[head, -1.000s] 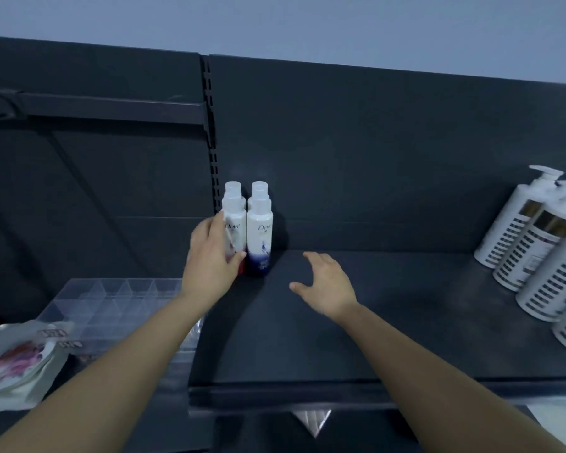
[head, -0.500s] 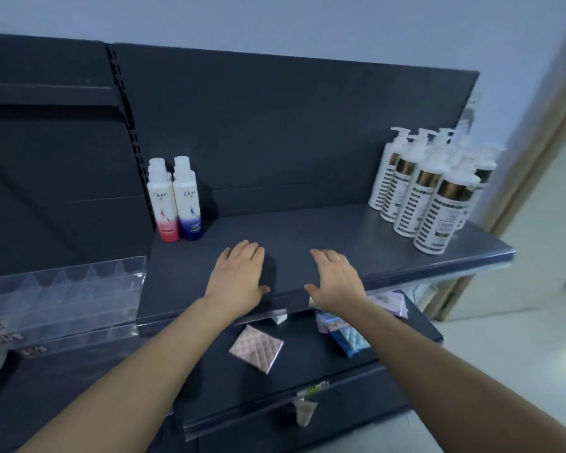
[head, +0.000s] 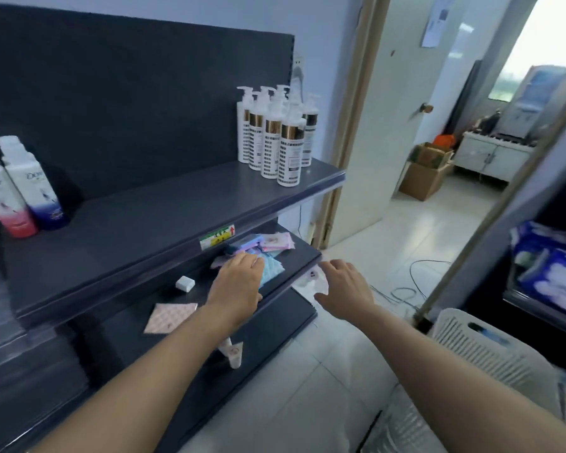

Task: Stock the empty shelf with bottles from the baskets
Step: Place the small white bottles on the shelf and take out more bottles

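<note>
Dark grey metal shelf (head: 164, 230) taken as reference. White pink-based bottle (head: 4, 204) and white blue-based bottle (head: 33, 188) are stood side by side at its left end, long axes vertical, caps up. White gold-banded pump bottles (head: 275, 138) are clustered upright at its right end. Left hand (head: 239, 286) is held below its front edge, right hand (head: 347, 289) beyond its right end. Both are loosely spread, nothing held. White slatted plastic basket (head: 477, 351) is seen low to its right, pale tiled floor (head: 406, 230) beyond.

Two Dove bottles (head: 20, 188) far left on shelf (head: 151, 217), pump bottles (head: 275, 135) right, both hands empty, white basket (head: 484, 351)
</note>
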### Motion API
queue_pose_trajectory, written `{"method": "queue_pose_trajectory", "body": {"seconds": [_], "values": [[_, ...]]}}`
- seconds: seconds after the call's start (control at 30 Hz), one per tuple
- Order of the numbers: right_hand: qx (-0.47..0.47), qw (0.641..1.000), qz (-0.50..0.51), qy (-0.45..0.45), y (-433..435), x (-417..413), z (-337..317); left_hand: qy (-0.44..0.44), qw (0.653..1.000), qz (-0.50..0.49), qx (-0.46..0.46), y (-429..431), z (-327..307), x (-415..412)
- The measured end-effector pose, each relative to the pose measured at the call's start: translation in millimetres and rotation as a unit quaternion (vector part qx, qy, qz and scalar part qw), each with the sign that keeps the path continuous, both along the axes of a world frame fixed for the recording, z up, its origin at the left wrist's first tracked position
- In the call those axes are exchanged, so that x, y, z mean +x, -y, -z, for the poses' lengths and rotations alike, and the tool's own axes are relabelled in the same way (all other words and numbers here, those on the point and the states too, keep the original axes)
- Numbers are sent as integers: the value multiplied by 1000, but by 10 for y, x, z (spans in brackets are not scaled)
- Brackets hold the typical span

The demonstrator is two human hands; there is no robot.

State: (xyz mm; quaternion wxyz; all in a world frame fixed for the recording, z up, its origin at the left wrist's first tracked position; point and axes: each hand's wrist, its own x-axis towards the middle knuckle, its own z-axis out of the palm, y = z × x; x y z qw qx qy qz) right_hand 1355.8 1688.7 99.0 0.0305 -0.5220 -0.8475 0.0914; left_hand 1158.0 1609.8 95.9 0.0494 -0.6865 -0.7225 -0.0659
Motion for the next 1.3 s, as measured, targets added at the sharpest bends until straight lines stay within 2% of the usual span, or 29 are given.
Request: {"method": "queue_pose_trajectory", "body": {"seconds": [0.37, 0.73, 1.03, 1.13, 1.3], "values": [[-29, 984, 174, 7, 420, 2086, 238, 18, 987, 156, -25, -282, 187, 1911], [-85, 961, 261, 21, 752, 4311, 518, 61, 967, 242, -59, -377, 531, 4192], [-138, 940, 312, 19, 832, 5367, 838, -29, 952, 282, -115, -479, 789, 5318], [-152, 930, 335, 10, 783, 5589, 982, -57, 941, 317, -107, -537, 811, 5658], [-176, 915, 363, 15, 609, 5898, 1179, 10, 921, 327, -213, -877, 1209, 6075]]}}
